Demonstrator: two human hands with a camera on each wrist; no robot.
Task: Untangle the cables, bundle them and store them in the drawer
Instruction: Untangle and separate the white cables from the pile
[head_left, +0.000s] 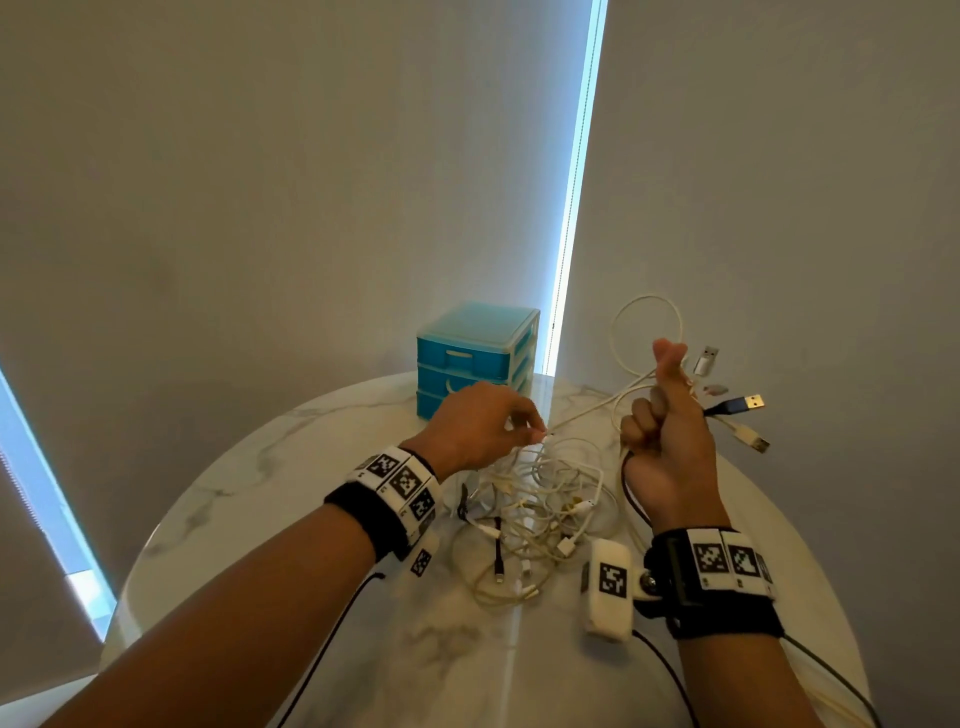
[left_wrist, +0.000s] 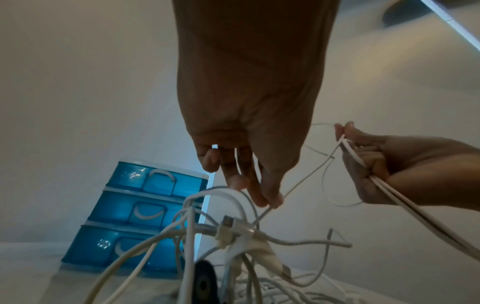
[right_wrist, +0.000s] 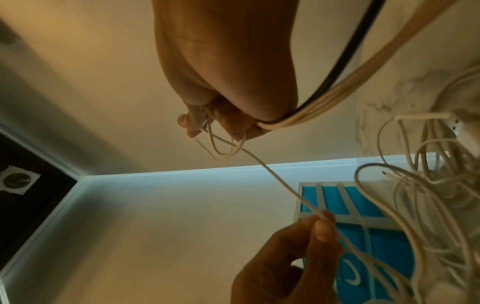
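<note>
A tangle of white cables lies on the round marble table between my arms. My left hand hovers over the tangle and pinches one thin white cable between thumb and forefinger. That cable runs taut up to my right hand, raised at the right. The right hand grips a bunch of cables, white ones and a black one, with a loop above its fingers and USB plugs sticking out to the right. A blue drawer unit stands behind the left hand, its three drawers closed.
The drawer unit sits at the table's far edge against a grey wall. Black wrist-camera leads trail off both wrists toward the near table edge. Bare marble shows to the left of the tangle.
</note>
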